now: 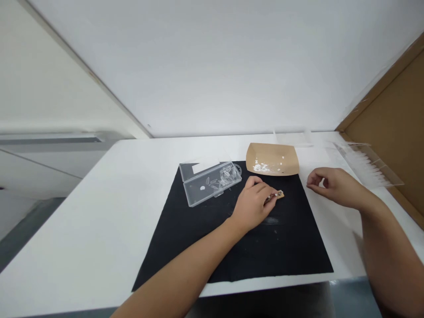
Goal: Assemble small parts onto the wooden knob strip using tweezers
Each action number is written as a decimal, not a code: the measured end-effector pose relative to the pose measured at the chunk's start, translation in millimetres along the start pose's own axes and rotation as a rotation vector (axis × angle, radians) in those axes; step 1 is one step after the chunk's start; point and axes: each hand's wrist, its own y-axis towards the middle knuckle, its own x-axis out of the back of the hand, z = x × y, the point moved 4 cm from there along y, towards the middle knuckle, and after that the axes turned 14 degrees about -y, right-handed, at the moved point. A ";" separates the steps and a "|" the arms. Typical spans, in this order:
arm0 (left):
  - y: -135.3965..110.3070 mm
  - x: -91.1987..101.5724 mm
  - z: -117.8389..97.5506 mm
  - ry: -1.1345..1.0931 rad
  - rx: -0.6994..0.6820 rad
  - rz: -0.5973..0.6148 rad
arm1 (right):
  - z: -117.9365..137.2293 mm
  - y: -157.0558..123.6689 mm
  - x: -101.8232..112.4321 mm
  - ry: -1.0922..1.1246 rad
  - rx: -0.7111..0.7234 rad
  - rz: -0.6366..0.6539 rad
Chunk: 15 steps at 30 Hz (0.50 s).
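My left hand (252, 204) is closed over a small wooden strip (281, 195) above the black mat. Shiny silvery bits and small white spots show at the strip's end and between the fingers; most of it is hidden. My right hand (336, 186) hovers past the mat's right edge, thumb and fingers pinched together, and what they hold, if anything, cannot be made out. To the left of my left hand lies an open clear plastic case (212, 183) with several clear nail-tip-shaped pieces inside. A brown paper tray (273, 158) behind it holds white bits.
The black mat (185, 234) covers the middle of the white table (82, 229). A clear rack with rows of pale pointed pieces (369, 165) stands at the right, beside a cardboard panel (394, 115). Another clear container (293, 138) sits at the back, near the white wall.
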 end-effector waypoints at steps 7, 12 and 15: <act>2.0 6.3 -18.1 -0.062 -0.135 -0.011 | 51.4 -7.1 -10.1 0.642 0.105 0.158; 1.3 7.0 -29.0 -0.152 -0.289 -0.018 | 72.0 -8.0 -26.5 0.875 0.135 0.338; 1.1 8.1 -31.0 -0.175 -0.344 -0.023 | 74.9 -7.7 -32.7 0.952 0.153 0.390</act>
